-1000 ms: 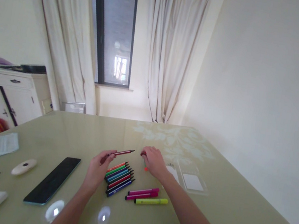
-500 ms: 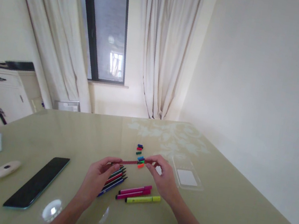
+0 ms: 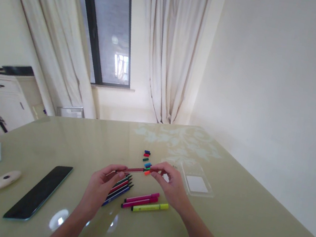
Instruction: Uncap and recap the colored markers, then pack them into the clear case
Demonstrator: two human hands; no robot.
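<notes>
Two hands: both engaged. I read the left hand [image 3: 98, 187] as closed on a marker barrel, thumb against fingers; the right hand [image 3: 173, 186] pinches one dark red cap [image 3: 155, 170].
Dark red marker: one, held nearly level between the hands, bare black tip [image 3: 145, 169] toward the right fingers. I cannot tell whether tip and cap touch.
Uncapped markers [image 3: 117, 196]: several, side by side just beneath and right of the left fingers, black tips pointing away. The hand covers part of the row; I cannot give a full count.
Loose caps [image 3: 146, 155]: at least six, namely dark blue, red, dark green, blue, light green and orange, in a line running beyond the gap between the hands.
Capped markers: three, lying between the forearms; two magenta markers [image 3: 140, 203] and one yellow marker [image 3: 149, 207], the yellow nearest me.
Clear tray [image 3: 192, 168]: one, right of the right hand, with one white card [image 3: 197, 184].
Phone [image 3: 38, 192]: one, flat, left of the left hand.
Oval white object [image 3: 5, 180]: one, left of the phone.
</notes>
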